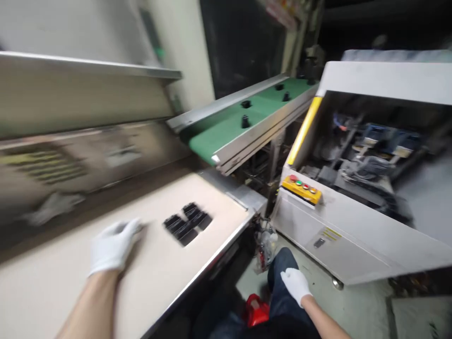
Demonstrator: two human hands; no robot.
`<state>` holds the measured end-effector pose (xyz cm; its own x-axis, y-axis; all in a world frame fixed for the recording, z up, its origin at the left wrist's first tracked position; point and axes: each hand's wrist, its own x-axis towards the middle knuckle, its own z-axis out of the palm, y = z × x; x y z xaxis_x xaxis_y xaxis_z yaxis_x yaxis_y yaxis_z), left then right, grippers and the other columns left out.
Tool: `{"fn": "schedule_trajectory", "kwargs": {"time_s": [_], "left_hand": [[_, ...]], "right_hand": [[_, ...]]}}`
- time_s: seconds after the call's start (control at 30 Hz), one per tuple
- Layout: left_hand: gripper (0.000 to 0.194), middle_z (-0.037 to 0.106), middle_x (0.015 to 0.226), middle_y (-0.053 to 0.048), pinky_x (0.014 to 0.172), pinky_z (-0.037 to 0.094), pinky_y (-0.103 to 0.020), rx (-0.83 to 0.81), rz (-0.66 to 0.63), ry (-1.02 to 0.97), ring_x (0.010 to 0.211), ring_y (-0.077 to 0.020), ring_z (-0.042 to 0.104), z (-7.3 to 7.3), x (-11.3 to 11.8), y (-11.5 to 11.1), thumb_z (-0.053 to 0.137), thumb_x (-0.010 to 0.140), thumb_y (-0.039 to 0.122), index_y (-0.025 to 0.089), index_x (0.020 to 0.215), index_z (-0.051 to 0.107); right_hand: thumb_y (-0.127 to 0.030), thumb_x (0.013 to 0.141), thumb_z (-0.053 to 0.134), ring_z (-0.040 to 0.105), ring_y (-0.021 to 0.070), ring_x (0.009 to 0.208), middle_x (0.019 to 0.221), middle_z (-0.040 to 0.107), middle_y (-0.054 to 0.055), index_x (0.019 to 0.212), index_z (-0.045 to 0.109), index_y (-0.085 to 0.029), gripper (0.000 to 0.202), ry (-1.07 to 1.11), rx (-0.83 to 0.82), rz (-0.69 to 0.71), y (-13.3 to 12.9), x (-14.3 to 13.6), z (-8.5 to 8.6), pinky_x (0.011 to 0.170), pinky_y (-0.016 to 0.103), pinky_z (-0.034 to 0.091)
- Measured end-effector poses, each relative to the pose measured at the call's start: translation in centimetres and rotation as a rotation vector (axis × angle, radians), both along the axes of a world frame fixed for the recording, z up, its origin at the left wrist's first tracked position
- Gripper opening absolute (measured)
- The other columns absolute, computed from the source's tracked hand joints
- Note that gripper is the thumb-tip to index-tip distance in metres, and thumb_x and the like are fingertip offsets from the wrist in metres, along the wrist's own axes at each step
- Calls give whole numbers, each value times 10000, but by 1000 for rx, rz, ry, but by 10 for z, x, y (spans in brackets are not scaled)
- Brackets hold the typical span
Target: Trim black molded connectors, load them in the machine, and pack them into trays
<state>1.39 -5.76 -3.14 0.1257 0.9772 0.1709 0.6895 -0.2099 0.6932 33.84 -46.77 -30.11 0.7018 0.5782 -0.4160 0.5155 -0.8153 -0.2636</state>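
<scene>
My left hand (113, 246), in a white glove, is low over the pale tabletop (155, 278), blurred by motion. Its thumb and fingers look partly stretched, with nothing visible between them. To its right lie several small black plastic parts (186, 223), grouped close together and apart from the hand. On my thigh, in dark blue trousers (282, 263), rests my right hand (295, 283), also gloved in white. Its fingers look loosely folded, and nothing shows in them.
Beyond the table, a green conveyor belt (219, 135) carries several black parts (245, 121). At right stands a white machine cabinet (339, 226) with a yellow button box (302, 189). Something red (257, 310) is by my legs. A metal shelf edge (88, 64) runs above the table's back.
</scene>
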Motion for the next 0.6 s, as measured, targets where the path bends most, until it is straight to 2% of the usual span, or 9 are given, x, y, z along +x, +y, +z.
{"fn": "schedule_trajectory", "kwargs": {"time_s": [0.1, 0.23, 0.33, 0.47, 0.53, 0.6], "left_hand": [[313, 729, 841, -58, 862, 542, -373, -62, 52, -152, 893, -275, 692, -22, -23, 10, 586, 831, 456, 159, 807, 683], [396, 744, 921, -122, 935, 544, -382, -42, 35, -280, 940, -281, 694, -41, -19, 27, 553, 811, 552, 171, 838, 659], [541, 741, 1163, -153, 1040, 521, -385, -28, -57, -378, 1102, -286, 685, -43, -2, 25, 494, 893, 618, 141, 1075, 671], [650, 595, 1502, -168, 1203, 420, -397, -62, -217, -459, 1386, -280, 565, -41, 25, 4, 440, 995, 612, 118, 1399, 566], [688, 509, 1591, -176, 1253, 375, -435, -104, -267, -487, 1484, -291, 477, -38, 33, -8, 446, 1002, 608, 121, 1485, 498], [807, 441, 1637, -190, 1248, 392, -477, -168, -310, -479, 1517, -320, 436, -32, 34, -18, 547, 946, 637, 132, 1561, 411]], "right_hand": [[-398, 1037, 383, 759, 288, 1003, 991, 801, 132, 803, 701, -236, 427, -25, -33, 78, 7, 3, -3, 832, 346, 496], [-409, 1013, 409, 758, 297, 980, 971, 794, 131, 739, 657, -241, 406, -15, -76, 98, 25, 9, -4, 778, 353, 479], [-401, 981, 455, 759, 305, 939, 921, 784, 131, 696, 637, -241, 374, 1, -90, 57, 32, 13, -1, 752, 358, 472], [-355, 963, 480, 739, 299, 859, 834, 753, 135, 629, 579, -231, 370, 30, -51, 23, 34, 12, 10, 721, 360, 455], [-325, 949, 495, 717, 278, 799, 766, 725, 122, 612, 567, -224, 359, 71, 1, 49, 35, 4, 20, 714, 354, 457], [-303, 933, 509, 699, 245, 751, 734, 712, 92, 658, 622, -212, 311, 149, 71, 116, 38, -10, 38, 706, 336, 478]]}}
